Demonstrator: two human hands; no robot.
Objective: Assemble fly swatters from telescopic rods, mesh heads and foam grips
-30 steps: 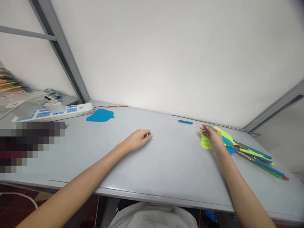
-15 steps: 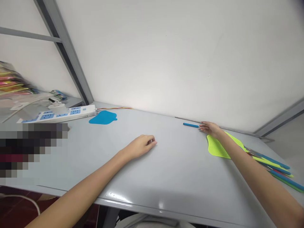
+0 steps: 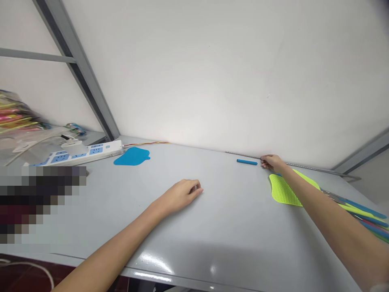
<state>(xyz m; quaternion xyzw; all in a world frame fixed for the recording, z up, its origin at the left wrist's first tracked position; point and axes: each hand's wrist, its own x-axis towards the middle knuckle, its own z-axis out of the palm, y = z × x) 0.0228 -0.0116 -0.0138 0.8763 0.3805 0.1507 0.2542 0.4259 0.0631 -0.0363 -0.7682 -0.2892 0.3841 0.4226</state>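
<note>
My right hand (image 3: 271, 162) is at the back of the table by the wall, its fingers curled closed around a thin metal rod (image 3: 316, 167) that lies along the wall. Just left of those fingertips lies a short blue tube-like handle (image 3: 247, 162). Under and beside my right forearm is a yellow-green perforated fly swatter head (image 3: 284, 190). My left hand (image 3: 184, 194) rests on the middle of the table, loosely bent with a gap between thumb and forefinger, holding nothing. A flat blue swatter head (image 3: 132, 156) lies farther left, apart from both hands.
Several fly swatter handles (image 3: 366, 210) lie bunched at the right. A white power strip (image 3: 114, 149) with a plug and cable sits at the left, near bagged colourful items (image 3: 18, 115). A grey metal post (image 3: 88, 77) stands at the back left. The grey table (image 3: 212, 231) meets the wall.
My right hand has closed its spread fingers onto the metal rod and drawn slightly away from the blue handle. My left hand stays put. The view has shifted slightly.
</note>
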